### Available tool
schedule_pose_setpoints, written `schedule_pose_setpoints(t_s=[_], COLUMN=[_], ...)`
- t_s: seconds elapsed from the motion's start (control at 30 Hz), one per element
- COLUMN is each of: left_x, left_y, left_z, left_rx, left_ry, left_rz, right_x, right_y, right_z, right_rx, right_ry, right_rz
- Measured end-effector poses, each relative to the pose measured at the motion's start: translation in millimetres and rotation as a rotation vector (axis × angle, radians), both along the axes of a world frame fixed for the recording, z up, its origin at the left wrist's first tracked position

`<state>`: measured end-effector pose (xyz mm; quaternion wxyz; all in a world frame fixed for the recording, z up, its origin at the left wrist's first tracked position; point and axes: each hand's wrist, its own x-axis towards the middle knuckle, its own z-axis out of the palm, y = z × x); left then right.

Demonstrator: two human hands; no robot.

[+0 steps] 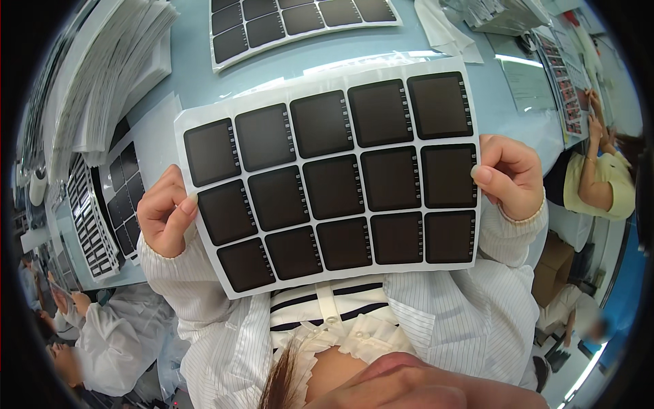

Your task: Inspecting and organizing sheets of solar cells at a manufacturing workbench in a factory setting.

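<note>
Between my two hands I hold up a white sheet bearing several dark, rounded square panels in rows, each with small light marks along its right side. My left hand pinches its left edge, thumb in front. At the right edge my right hand grips it the same way, with the thumb on the face and the fingers curled behind. The sheet is tilted toward me and bows slightly. Beyond it, a similar sheet of dark panels lies on the pale blue table.
Tall stacks of white sheets stand at the left, with more dark-panelled sheets below them. A white cloth or paper lies at the far right. Co-workers sit on both sides, one in a yellow top. A cardboard box is at the right.
</note>
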<state>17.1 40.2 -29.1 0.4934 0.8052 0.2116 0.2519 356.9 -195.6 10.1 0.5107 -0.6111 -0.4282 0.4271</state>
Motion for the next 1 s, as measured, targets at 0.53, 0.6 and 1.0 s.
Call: schedule_pose_setpoints(t_s=[0.53, 0.6, 1.0], left_x=[0.3, 0.9, -3.9], left_y=[1.7, 3.8, -0.2], left_z=[-1.5, -0.5, 0.9], left_rx=[-0.066, -0.061, -0.062], left_ry=[0.031, 0.036, 0.053], left_rz=[-0.026, -0.041, -0.048], right_x=[-2.3, -2.8, -5.3], right_y=[1.4, -0.1, 1.2], right_z=[2.4, 5.9, 5.8], right_rx=[0.153, 0.155, 0.189], right_ry=[0.057, 0.052, 0.091], right_rz=[-0.092, -0.101, -0.118])
